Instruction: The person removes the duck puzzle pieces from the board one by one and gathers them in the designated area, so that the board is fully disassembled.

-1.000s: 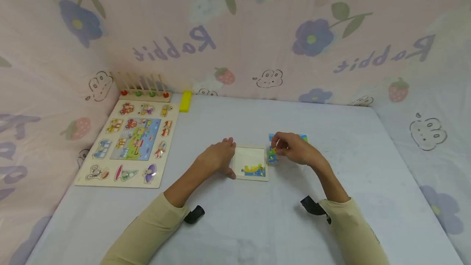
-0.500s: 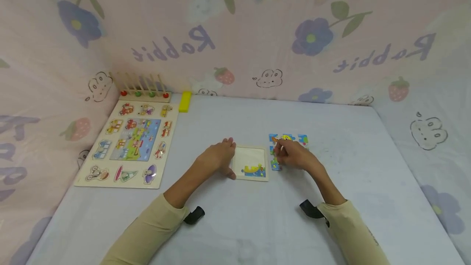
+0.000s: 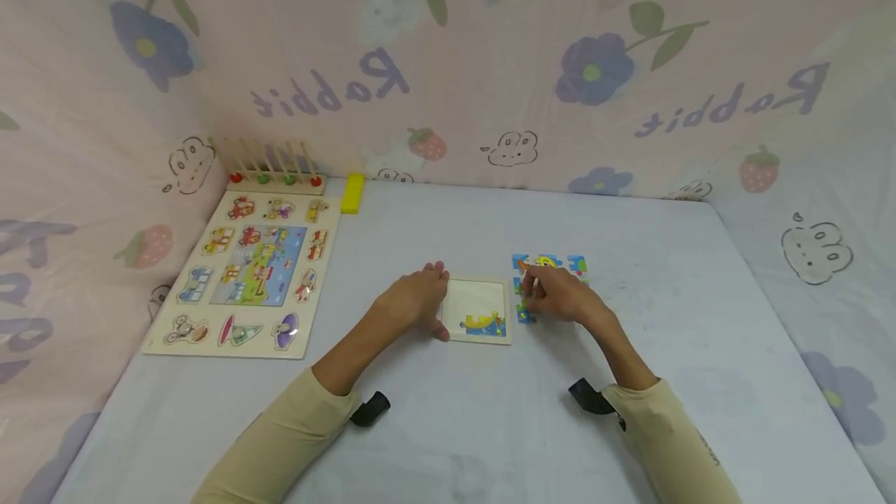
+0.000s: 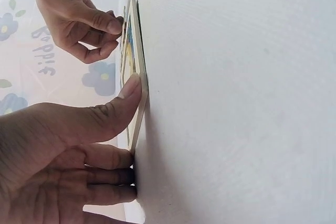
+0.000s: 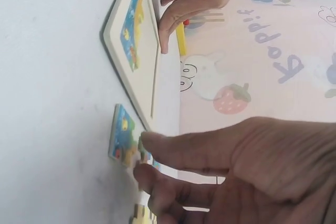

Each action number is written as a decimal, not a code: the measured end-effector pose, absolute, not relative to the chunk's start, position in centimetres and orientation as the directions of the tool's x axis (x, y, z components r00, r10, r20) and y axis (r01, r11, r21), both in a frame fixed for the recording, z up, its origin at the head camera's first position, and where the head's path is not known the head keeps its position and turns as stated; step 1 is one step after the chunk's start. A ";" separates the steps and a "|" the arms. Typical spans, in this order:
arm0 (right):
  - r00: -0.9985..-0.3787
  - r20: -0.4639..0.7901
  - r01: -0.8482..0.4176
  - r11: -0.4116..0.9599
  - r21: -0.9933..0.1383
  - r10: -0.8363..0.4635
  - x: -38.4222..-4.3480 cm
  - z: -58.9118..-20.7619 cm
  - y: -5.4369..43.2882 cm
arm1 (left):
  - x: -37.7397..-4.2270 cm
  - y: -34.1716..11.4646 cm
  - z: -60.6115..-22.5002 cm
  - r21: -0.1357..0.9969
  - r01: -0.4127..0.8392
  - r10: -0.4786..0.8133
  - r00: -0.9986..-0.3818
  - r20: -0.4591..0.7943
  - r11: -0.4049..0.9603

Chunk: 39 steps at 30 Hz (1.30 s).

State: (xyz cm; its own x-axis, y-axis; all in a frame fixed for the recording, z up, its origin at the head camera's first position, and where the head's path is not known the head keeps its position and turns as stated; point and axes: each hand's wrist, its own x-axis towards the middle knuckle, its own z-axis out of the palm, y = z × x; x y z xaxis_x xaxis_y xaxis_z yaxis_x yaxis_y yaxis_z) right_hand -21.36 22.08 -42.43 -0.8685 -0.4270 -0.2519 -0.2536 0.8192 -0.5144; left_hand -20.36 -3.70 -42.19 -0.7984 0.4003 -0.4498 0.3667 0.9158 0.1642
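Note:
A small square wooden puzzle frame [image 3: 476,294] lies at the middle of the table, its near right corner holding joined pieces [image 3: 486,323] with a yellow and blue picture. My left hand [image 3: 413,298] rests along the frame's left side; the thumb [image 4: 128,87] presses the rim at the near corner, the fingers extended beside the edge. Just right of the frame, my right hand [image 3: 560,294] reaches down over loose jigsaw pieces [image 3: 577,263]. Its thumb and index finger pinch a green and blue puzzle piece [image 5: 140,153], partly hidden. Another blue piece [image 5: 121,135] lies close by.
On the left lies a large wooden peg puzzle board [image 3: 304,341] with vehicle and toy pictures. Behind it stand a pegged rack [image 3: 276,183] with red and green beads and a yellow block [image 3: 353,193]. Rabbit-print fabric walls [image 3: 455,99] border the table.
My right hand has lowered and shifted slightly toward me, uncovering more pieces at the back of the loose group. My left hand and the frame stay in place.

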 end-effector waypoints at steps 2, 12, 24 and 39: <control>-0.867 -0.249 -0.257 0.815 -0.519 -0.432 -21.4 -42.3 22.0 | -20.4 -3.7 -42.2 0.162 0.369 0.401 -0.798 -0.449 0.915; -0.816 -0.235 -0.331 0.759 -0.560 -0.529 -21.2 -42.0 20.4 | -20.4 -3.8 -42.4 0.168 0.361 0.397 -0.801 -0.448 0.917; -0.724 -0.252 -0.433 0.707 -0.559 -0.642 -20.4 -42.8 17.5 | -20.4 -3.9 -42.3 0.183 0.371 0.413 -0.801 -0.434 0.910; -0.756 -0.253 -0.407 0.736 -0.541 -0.604 -20.2 -43.1 16.5 | -20.4 -3.8 -42.5 0.172 0.388 0.423 -0.796 -0.433 0.906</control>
State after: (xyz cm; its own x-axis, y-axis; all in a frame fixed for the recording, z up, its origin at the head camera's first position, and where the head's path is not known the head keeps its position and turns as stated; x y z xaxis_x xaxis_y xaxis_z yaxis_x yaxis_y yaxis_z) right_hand -20.21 16.48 -43.07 -0.7561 -0.6036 -0.2528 -0.4065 0.7359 -0.5414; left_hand -20.43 -3.76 -42.49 -0.7960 0.4230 -0.4329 0.3879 0.9056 0.1715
